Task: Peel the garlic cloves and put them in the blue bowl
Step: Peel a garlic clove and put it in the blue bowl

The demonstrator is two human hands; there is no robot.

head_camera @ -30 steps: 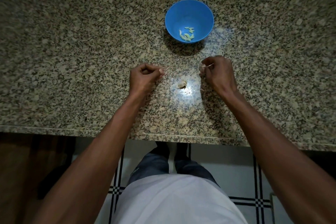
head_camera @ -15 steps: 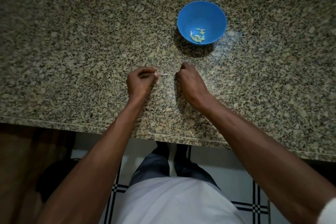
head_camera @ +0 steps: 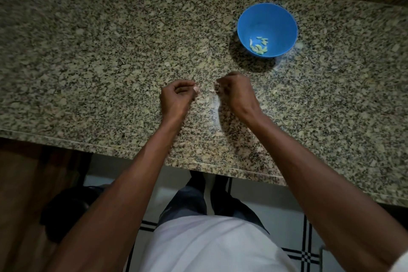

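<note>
A speckled granite counter (head_camera: 88, 55) fills the view above a tiled floor (head_camera: 276, 216), and nothing on it carries readable writing or a brand. The blue bowl (head_camera: 284, 20) sits far right with peeled garlic cloves (head_camera: 258, 46) in its bottom, further right in view than half a second ago. Both hands stay curled near the front edge, left hand (head_camera: 176, 98) and right hand (head_camera: 235, 93) now slightly further apart; whether either pinches a clove, I cannot tell

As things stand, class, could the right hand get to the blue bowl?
Probably yes: the right hand sits just short of the blue bowl, with only bare counter between them.
</note>
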